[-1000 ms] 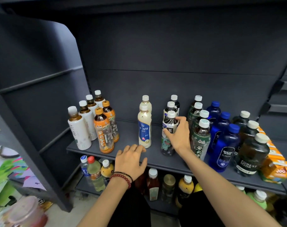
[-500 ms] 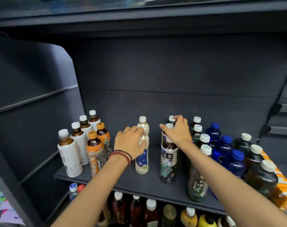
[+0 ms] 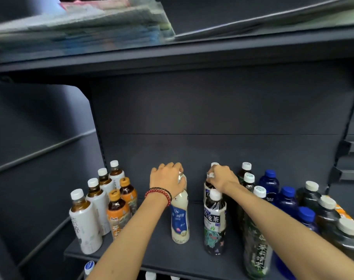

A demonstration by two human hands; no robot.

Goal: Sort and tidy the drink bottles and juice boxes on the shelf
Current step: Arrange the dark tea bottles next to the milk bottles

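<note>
Moved since last look: both our hands went further back on the shelf point(image 3: 151, 257), from the front bottles to the ones behind, and our view tipped up so the shelf above shows.
Left hand: our left hand point(image 3: 165, 178) sits curled over the top of the rear cream bottle point(image 3: 183, 179), fingers wrapped on its cap and shoulder. Red bead bracelet point(image 3: 159, 194) on the wrist.
Right hand: our right hand point(image 3: 222, 178) is closed round the neck of a dark tea bottle point(image 3: 208, 185) in the middle of that row, fingertips at the white cap.
Front pair: the front cream bottle point(image 3: 180, 219) and the cartoon-label tea bottle point(image 3: 215, 225) stand upright, apart from each other, bare shelf between them.
Left group: white-sleeve teas point(image 3: 85, 221) and orange-label teas point(image 3: 117, 215) packed close near the left edge.
Right group: green tea bottles point(image 3: 257, 249), blue bottles point(image 3: 270, 185), dark soda bottles point(image 3: 344, 237), then juice boxes point(image 3: 341, 211) at the far right, partly hidden.
Open room: clear strip along the front edge, and open floor behind the middle rows up to the back panel.
Shelf above: blurred, can't tell what's on it.
</note>
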